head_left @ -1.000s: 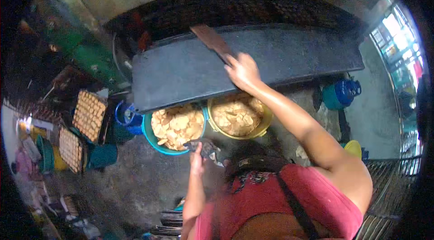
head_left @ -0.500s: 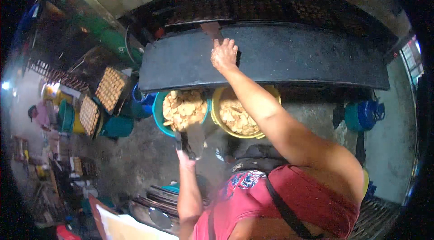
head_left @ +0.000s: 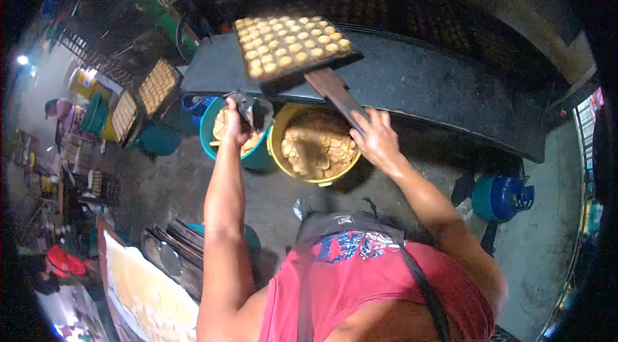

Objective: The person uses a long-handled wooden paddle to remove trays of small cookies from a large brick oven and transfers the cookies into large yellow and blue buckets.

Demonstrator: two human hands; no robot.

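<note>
My right hand (head_left: 380, 141) is closed round a flat wooden peel (head_left: 336, 92). At the peel's far end is a dark baking tray (head_left: 310, 72) bearing rows of round golden cookies, tilted above the black ledge. My left hand (head_left: 235, 125) grips a dark tool with a shiny grey face (head_left: 259, 114), whose exact kind I cannot make out. It is over a teal bucket (head_left: 206, 124) of pale flat biscuits. Right of that bucket stands a yellow bucket (head_left: 273, 149), also holding biscuits.
A long black ledge (head_left: 444, 87) fronts a dark oven opening (head_left: 412, 17) with rows of cookies inside. A blue gas cylinder (head_left: 502, 198) stands at right. Filled cookie trays (head_left: 158, 87) lean at left, where another person (head_left: 59, 110) is. Dark trays (head_left: 177, 258) are stacked near my left arm.
My right hand has drawn back from the oven mouth, and the cookie tray is now out over the ledge with the peel. My left hand has risen to the teal bucket with its tool.
</note>
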